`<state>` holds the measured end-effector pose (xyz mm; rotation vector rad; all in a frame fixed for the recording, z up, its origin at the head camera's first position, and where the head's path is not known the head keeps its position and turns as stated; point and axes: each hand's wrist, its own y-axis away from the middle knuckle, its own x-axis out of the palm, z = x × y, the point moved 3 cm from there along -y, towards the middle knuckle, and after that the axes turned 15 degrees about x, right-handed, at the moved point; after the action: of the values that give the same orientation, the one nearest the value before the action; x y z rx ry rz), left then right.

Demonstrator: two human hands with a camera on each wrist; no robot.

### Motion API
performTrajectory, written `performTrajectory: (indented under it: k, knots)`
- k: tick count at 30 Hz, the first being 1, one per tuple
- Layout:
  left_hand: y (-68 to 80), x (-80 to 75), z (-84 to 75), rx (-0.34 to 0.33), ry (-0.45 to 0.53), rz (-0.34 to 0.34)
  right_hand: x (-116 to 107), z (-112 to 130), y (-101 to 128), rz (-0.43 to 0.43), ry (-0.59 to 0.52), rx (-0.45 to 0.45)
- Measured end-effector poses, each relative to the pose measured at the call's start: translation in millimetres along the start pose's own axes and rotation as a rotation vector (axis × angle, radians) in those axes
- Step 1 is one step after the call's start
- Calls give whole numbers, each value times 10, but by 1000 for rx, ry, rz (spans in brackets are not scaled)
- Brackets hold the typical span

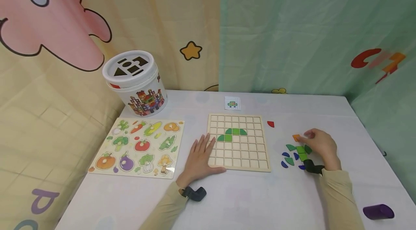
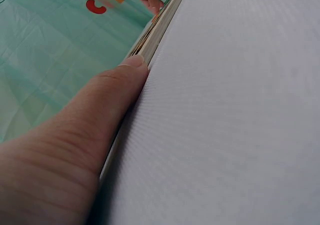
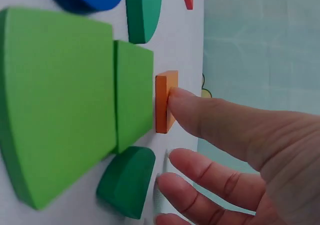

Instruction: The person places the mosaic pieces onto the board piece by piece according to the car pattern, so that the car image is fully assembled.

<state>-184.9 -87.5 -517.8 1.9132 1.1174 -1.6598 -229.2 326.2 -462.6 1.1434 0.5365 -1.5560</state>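
Note:
A wooden grid board (image 1: pixel 247 150) lies mid-table with several green pieces (image 1: pixel 232 134) set in it as an arch. My left hand (image 1: pixel 201 154) rests flat on the board's near left corner, fingers straight. In the left wrist view its thumb (image 2: pixel 115 95) lies along the board's edge (image 2: pixel 155 32). My right hand (image 1: pixel 320 143) is right of the board, with one fingertip (image 3: pixel 185 105) touching an orange square piece (image 1: pixel 296 137) (image 3: pixel 165 101); the other fingers hang loose. Light green pieces (image 1: pixel 301 152) (image 3: pixel 55 100), dark green pieces (image 3: pixel 127 180) and blue pieces (image 1: pixel 286 155) lie beside it.
A red piece (image 1: pixel 270 124) lies off the board's far right corner and a pattern card (image 1: pixel 232 103) behind the board. A vegetable peg puzzle (image 1: pixel 138 147) and a white shape-sorter bucket (image 1: pixel 133 82) stand at the left. A purple cylinder (image 1: pixel 378 211) lies near right.

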Motion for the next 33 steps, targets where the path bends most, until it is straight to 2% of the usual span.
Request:
performTrajectory:
  k: [6,19,25,33]
  knots:
    - [2,4,3,4,-13,2,22,19,13,26,-22,-15]
    - [-3,-1,-3,3,0,1,177,275,13,81,-43,-56]
    - [-5,10,5,-4,-12,16,219,295,30,45,-50,-51]
    - [-2,3,1,-8,-3,6,235,451,152,-101,-76,-140]
